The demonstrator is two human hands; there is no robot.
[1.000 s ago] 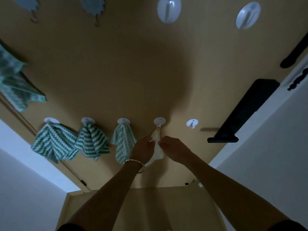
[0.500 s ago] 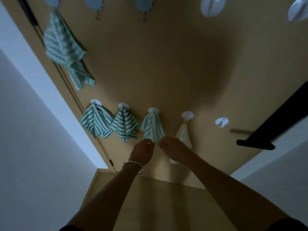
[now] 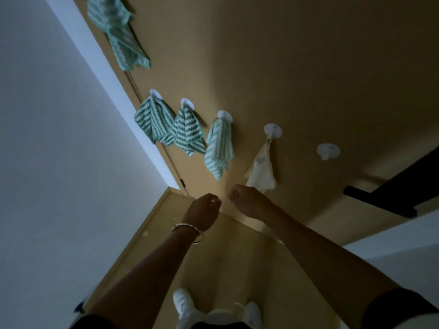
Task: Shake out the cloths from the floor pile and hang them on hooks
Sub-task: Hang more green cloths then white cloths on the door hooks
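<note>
Dim frame, looking down along a tan wall [image 3: 285, 67] toward the floor [image 3: 237, 257]. I see both arms raised in front of the wall.

Left hand [image 3: 205, 210]: fingers curled in, back of hand to camera, nothing in it. Metal bracelet [image 3: 190, 231] on that wrist.

Right hand [image 3: 245, 199]: also curled into a loose fist, nothing held. It sits just beside the left hand, apart from it, and just under the lower edge of the cream cloth [image 3: 261, 169]. I can't tell if it touches the cloth.

The cream cloth hangs by one corner from a white round hook [image 3: 273, 130] and drapes flat against the wall. To its right there is a bare white hook [image 3: 328, 150].

To the left I count three green-and-white zigzag cloths in a row, each on its own hook: first cloth [image 3: 153, 122], second cloth [image 3: 187, 130], third cloth [image 3: 218, 148]. The first and second overlap at the edges; the third hangs apart, between the second cloth and the cream cloth.

One more zigzag cloth [image 3: 118, 34] hangs higher up near the wall's left edge, its hook out of view.

White side wall [image 3: 47, 138] on the left. Black shelf-like bar [image 3: 392, 191] on the right. White shoes [image 3: 181, 302] at the bottom edge. Something pale lies between them, too dark to tell what.
</note>
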